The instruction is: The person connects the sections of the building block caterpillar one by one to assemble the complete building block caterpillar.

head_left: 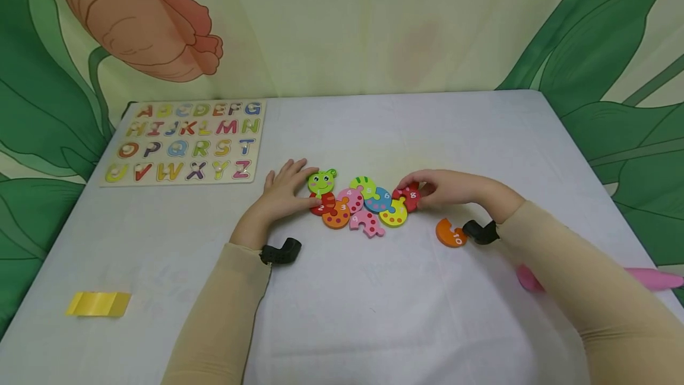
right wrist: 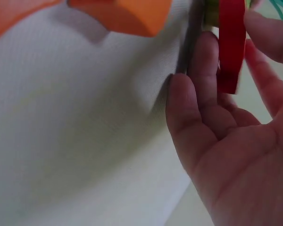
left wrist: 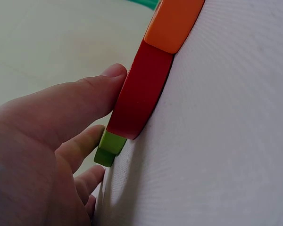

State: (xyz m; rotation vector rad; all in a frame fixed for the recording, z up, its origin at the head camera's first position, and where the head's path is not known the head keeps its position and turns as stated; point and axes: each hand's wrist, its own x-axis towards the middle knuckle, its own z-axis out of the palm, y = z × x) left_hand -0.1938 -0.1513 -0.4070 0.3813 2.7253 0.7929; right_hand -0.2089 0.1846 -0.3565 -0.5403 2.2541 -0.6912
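Observation:
A caterpillar number puzzle lies on the white table, its green smiling head [head_left: 322, 182] at the left end. From there run red 2 [head_left: 323, 204], orange 3 [head_left: 336, 217], pink 4 [head_left: 350, 199], green 5 [head_left: 364, 186], blue 6 [head_left: 378, 201] and yellow 7 [head_left: 393, 215]. My left hand [head_left: 279, 196] is spread at that end; its thumb touches the red 2 piece and a finger reaches the head. Between thumb and fingers, my right hand [head_left: 447, 188] pinches the red 8 piece [right wrist: 232, 49] by the yellow one. A pink piece [head_left: 366, 223] lies in front of the row.
An orange 10 piece [head_left: 450, 234] lies near the right wrist. At the back left is an alphabet board [head_left: 258, 147]. A yellow strip [head_left: 98, 303] lies front left, and a pink object [head_left: 654, 278] shows at the right edge, partly behind the right sleeve.

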